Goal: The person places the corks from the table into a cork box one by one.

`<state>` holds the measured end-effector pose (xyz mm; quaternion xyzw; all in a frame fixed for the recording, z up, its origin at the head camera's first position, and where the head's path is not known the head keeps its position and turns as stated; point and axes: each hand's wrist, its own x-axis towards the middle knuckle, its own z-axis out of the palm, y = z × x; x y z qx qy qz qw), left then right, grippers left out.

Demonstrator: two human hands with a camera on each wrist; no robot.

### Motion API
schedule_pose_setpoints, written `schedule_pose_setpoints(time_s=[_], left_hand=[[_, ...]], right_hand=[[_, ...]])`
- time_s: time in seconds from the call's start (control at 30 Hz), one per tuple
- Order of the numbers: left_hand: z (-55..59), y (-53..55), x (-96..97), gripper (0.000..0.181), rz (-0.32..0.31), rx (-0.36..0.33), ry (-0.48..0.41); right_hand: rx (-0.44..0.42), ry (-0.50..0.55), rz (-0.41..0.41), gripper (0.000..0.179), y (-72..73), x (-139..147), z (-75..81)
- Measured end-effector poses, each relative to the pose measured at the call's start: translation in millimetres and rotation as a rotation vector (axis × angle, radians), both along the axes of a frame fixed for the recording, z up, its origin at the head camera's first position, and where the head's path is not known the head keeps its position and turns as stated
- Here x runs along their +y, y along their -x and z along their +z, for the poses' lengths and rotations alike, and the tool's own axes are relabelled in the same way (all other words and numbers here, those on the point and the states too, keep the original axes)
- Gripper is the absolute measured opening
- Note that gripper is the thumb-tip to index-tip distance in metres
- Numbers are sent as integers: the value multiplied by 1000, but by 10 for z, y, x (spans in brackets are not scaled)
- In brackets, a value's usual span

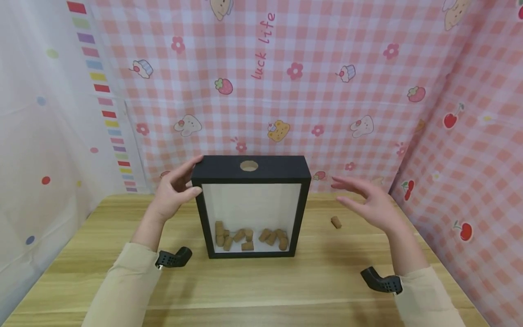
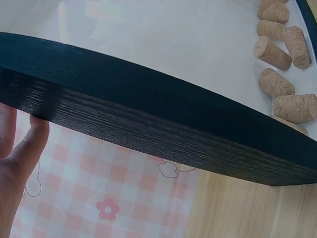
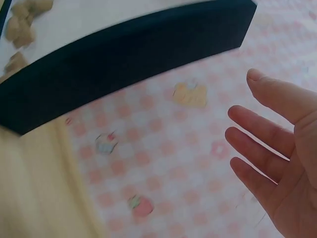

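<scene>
A black box frame [image 1: 251, 169] with a clear front and a round hole [image 1: 249, 165] in its top stands upright on the table. Several corks [image 1: 247, 245] lie along its floor, also visible through the front in the left wrist view [image 2: 272, 52]. My left hand [image 1: 169, 195] grips the box at its upper left corner, thumb by the front edge and fingers toward the back. To the right of the box, my right hand [image 1: 369, 202] hovers with fingers extended and nothing in it. A single cork [image 1: 336, 222] lies on the table below that hand.
The wooden table [image 1: 245, 290] reaches back to a pink checked cloth [image 1: 327, 100]. Another patterned cloth [image 1: 474, 159] hangs at the right, and a white dotted one [image 1: 49, 136] at the left. Each wrist carries a black camera mount.
</scene>
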<state>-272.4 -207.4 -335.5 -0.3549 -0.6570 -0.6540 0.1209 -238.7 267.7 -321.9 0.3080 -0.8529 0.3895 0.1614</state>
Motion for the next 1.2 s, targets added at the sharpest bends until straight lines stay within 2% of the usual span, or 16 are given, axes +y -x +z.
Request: schedule_pose_setpoints(time_s=[0.17, 0.3, 0.4, 0.57, 0.67, 0.83, 0.97, 1.2], left_hand=[[3, -3, 4, 69, 0, 0, -2], [5, -12, 7, 69, 3, 1, 1], [3, -16, 8, 69, 6, -1, 0], [2, -8, 11, 69, -9, 3, -14], [1, -6, 9, 69, -13, 2, -13], [3, -5, 10, 69, -9, 0, -9], [2, -10, 9, 70, -3, -7, -4], [-4, -4, 8, 70, -3, -2, -8]], right_hand=[[-66, 45, -47, 49, 51, 125, -316], [-112, 27, -111, 50, 113, 215, -569], [-126, 6, -147, 51, 170, 283, -756], [-102, 8, -155, 54, 245, 350, -1003], [-115, 25, -160, 55, 274, 360, -1115], [-213, 75, -182, 59, 279, 341, -1260], [-249, 93, -198, 60, 300, 327, -1365], [-250, 34, -228, 63, 352, 325, -1477]])
